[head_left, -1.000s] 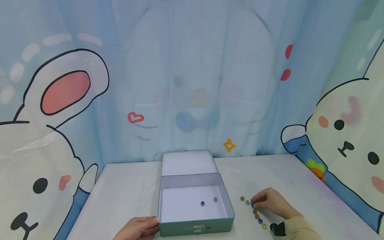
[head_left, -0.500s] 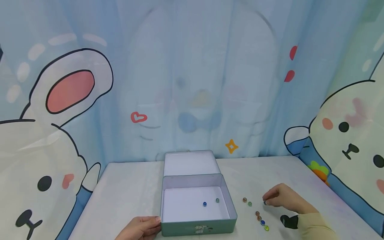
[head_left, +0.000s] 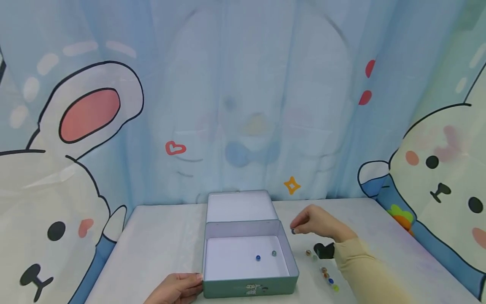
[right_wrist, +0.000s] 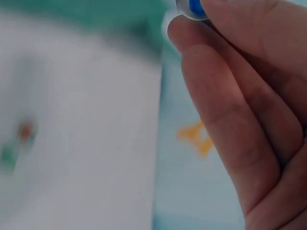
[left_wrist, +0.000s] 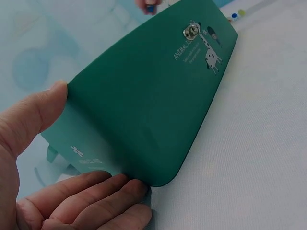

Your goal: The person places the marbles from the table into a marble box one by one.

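My right hand (head_left: 322, 223) pinches a clear glass marble with blue inside (right_wrist: 195, 7) between thumb and fingertips, just beyond the right wall of an open green tin box (head_left: 250, 288). Inside the box lie a blue marble (head_left: 258, 258) and a pale green marble (head_left: 274, 253), apart from each other. My left hand (head_left: 176, 288) holds the box's front left corner. In the left wrist view its thumb (left_wrist: 50, 98) lies at the rim, while the fingers (left_wrist: 103, 203) touch low on the side.
Right of the box, several marbles (head_left: 330, 281) lie in a loose line on the white tabletop (head_left: 163, 240). The box's raised lid (head_left: 239, 207) stands behind it. A cartoon-printed curtain (head_left: 243, 84) surrounds the table.
My right hand first lifts the blue marble out of the line and draws it right, then carries it left and away, close to the box. The left hand stays at the corner.
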`<state>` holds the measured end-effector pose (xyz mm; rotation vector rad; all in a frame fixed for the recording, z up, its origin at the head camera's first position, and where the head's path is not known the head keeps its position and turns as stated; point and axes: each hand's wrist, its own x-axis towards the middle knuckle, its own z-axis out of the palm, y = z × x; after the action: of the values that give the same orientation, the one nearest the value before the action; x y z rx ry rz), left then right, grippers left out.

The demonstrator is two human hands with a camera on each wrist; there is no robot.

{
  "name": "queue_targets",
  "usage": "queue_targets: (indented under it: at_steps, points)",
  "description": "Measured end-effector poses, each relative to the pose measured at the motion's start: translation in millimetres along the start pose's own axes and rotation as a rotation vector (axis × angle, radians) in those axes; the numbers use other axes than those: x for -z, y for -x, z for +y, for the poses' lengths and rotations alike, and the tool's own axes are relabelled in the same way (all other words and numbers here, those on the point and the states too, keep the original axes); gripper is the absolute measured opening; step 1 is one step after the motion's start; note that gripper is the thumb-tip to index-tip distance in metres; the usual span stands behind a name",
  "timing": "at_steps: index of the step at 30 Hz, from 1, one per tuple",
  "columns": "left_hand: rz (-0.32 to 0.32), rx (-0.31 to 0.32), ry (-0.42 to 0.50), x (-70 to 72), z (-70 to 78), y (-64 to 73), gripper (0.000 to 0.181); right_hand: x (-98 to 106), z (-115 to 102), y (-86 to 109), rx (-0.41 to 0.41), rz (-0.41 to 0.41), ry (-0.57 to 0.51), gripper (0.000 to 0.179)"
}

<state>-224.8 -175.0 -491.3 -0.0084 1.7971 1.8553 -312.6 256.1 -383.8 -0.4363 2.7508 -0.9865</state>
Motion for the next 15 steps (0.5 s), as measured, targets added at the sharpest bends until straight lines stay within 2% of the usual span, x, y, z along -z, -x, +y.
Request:
queue_targets:
  at_steps: [3,6,11,15]
  points:
    - [-0.011,-0.005,0.003,-1.0,-1.2,-1.3,0.07,-11.3,-21.6,-17.1,0.091,-0.038,-0.005,0.01]
    - [-0.014,-0.016,-0.012,-2.1,-1.8,-3.6,0.069,-23.6,-36.0,-29.6,0.122,-0.069,0.024,0.01]
    - [0.001,-0.033,-0.044,1.0,-2.4,-4.2,0.064,-54.0,-59.0,-46.6,0.061,-0.108,0.153,0.009]
    - [0.005,-0.033,-0.055,3.5,-1.4,-2.8,0.065,-79.5,-71.0,-54.4,-0.007,-0.115,0.266,0.017]
